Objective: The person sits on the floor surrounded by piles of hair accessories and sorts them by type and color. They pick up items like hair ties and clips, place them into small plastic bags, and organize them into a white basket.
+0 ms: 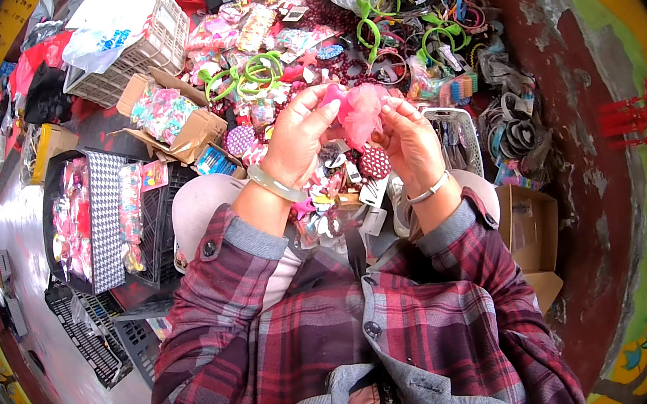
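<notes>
In front of my chest, both hands hold a gathered piece of pink gauzy fabric [365, 117], bunched like a bow or flower. My left hand [295, 142], with a pale bangle at the wrist, pinches its left side between thumb and fingers. On the right side, the fingertips of my right hand [412, 141] grip the gauze; a thin silver bangle sits on that wrist. Just below the fabric lies a purple-red polka-dot round piece [375, 162] among small hair ornaments. Another dotted round piece [240, 141] rests left of my left hand.
Green headbands [262, 73] and packaged trinkets cover the area ahead. To the left stand a plastic crate [129, 60], an opened cardboard box [188, 138] and a houndstooth-sided bin [104, 223]. A white basket [472, 141] and a cardboard box [532, 232] are on the right, by the wall.
</notes>
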`<state>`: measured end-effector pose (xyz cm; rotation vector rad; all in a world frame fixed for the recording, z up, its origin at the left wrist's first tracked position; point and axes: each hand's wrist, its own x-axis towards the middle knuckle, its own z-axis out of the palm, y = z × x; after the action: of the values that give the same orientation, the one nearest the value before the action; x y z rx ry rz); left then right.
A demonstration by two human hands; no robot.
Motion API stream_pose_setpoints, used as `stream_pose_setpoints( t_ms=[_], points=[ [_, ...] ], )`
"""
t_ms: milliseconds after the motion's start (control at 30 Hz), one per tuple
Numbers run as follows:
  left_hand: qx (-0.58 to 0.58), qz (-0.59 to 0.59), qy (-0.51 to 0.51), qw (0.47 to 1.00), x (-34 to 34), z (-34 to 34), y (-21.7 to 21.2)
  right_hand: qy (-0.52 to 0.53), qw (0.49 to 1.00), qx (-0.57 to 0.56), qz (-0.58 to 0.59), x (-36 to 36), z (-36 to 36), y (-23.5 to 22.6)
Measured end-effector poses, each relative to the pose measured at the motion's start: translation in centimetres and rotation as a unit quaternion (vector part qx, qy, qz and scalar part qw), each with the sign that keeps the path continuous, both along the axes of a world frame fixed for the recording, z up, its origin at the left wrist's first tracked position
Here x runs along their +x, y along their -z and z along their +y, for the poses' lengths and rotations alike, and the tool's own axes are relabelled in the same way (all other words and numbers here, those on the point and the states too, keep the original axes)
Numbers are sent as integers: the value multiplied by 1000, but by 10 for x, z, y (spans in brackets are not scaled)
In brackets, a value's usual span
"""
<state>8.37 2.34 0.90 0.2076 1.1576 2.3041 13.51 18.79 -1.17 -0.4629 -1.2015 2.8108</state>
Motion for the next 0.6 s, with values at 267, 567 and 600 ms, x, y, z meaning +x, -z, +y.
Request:
stream_pose_setpoints(
  t_ms=[267,567,600],
  points=[
    [-70,313,-95,942,1,0,3,-107,991,-79,9,3,-3,-21],
    [-95,284,-87,950,6,6,-1,-65,996,-54,34,6,0,-19],
    [-86,257,-100,957,7,7,-3,-54,997,-45,31,6,-1,-18]
  ],
)
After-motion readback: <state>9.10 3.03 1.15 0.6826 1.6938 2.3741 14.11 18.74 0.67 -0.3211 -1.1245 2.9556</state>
